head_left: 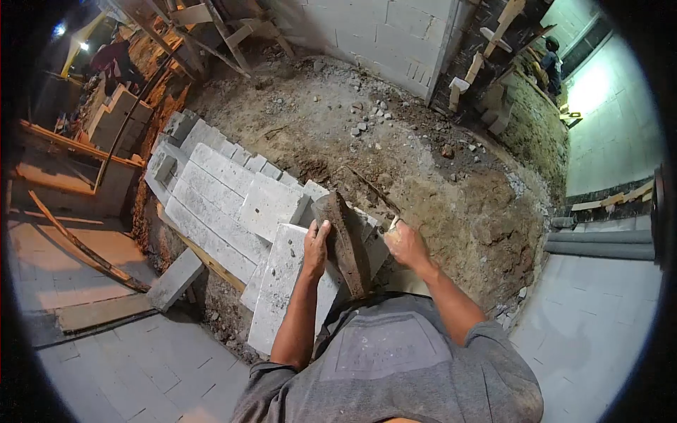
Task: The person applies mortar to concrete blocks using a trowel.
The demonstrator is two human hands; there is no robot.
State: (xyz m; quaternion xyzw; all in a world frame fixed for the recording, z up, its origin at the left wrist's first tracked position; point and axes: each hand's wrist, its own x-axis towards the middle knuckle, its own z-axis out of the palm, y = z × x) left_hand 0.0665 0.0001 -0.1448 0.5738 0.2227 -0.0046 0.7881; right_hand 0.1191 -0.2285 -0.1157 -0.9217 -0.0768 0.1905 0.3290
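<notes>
A brown board-like piece (343, 243), probably wood, stands tilted in front of my torso. My left hand (316, 247) grips its left edge, thumb and fingers pressed together. On the other side, my right hand (407, 244) is closed around a small pale handle (393, 223). A thin dark strip (370, 185) runs up and left from near that fist; whether it joins the handle is unclear. Beneath my left forearm lies a large pale block (288, 282), with a smaller block (272, 206) above it on the stack of long pale blocks (215, 204).
Rough soil with loose stones (362, 127) spreads ahead. A pale block wall (381, 35) stands at the back, with wooden props (476, 67) beside it. Grey pipes (599, 247) are at the right. Another person (551, 65) is at the far right; a further person (113, 63) is far left.
</notes>
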